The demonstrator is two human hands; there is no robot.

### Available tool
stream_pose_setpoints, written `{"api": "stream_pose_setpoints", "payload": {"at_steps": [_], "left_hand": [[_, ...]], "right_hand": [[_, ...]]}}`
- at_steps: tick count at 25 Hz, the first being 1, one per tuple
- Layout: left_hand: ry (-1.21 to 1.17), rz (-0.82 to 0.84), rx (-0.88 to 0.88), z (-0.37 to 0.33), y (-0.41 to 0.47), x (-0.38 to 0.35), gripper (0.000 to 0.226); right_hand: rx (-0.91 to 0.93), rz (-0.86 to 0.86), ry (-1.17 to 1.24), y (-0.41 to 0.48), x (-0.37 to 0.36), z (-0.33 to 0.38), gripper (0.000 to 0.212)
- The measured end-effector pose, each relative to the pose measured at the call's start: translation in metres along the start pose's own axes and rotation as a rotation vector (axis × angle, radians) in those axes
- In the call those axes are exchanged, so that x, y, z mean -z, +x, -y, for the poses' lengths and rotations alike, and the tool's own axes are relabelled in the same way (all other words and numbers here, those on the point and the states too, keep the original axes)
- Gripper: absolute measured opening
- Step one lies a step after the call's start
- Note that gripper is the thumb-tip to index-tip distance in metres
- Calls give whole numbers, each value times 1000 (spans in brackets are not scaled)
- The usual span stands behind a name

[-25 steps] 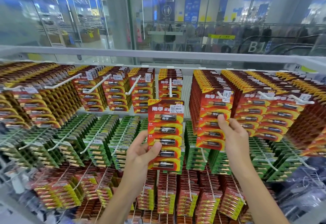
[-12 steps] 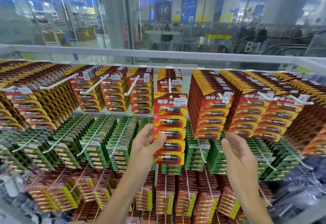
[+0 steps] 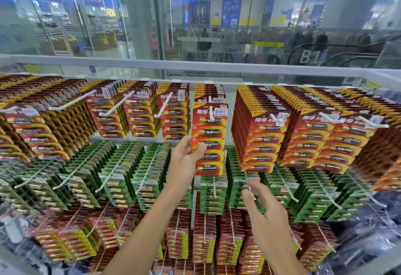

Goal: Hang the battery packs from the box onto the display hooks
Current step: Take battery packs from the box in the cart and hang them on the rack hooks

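Red battery pack [image 3: 209, 138] being held at top-row white hook [image 3: 210, 113].
Pack's left edge being pinched by left hand [image 3: 186, 157]; right hand [image 3: 265, 216] being held below, fingers spread, empty.

Display wall ahead of me, hook rows stacked top to bottom.

At 12 o'clock a battery pack [image 3: 209, 138] hangs on the centre hook [image 3: 210, 113], in front of the packs behind it. My left hand [image 3: 186, 157] touches its edge from 9 o'clock; my right hand [image 3: 267, 216] sits below at 5 o'clock, apart. A fuller stack [image 3: 260, 133] hangs at 3 o'clock, the glass wall [image 3: 195, 14] behind.
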State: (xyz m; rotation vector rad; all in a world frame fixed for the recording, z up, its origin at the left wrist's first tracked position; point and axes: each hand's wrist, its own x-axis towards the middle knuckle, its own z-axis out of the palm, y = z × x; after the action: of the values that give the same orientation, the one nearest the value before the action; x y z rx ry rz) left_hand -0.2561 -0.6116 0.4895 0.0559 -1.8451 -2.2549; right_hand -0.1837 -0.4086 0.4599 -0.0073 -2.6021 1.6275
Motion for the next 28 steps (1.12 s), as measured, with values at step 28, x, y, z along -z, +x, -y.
{"api": "stream_pose_setpoints", "payload": {"at_steps": [28], "left_hand": [[321, -173, 143, 33, 26, 7, 54]], "right_hand": [[-38, 34, -98, -13, -12, 0, 46]]}}
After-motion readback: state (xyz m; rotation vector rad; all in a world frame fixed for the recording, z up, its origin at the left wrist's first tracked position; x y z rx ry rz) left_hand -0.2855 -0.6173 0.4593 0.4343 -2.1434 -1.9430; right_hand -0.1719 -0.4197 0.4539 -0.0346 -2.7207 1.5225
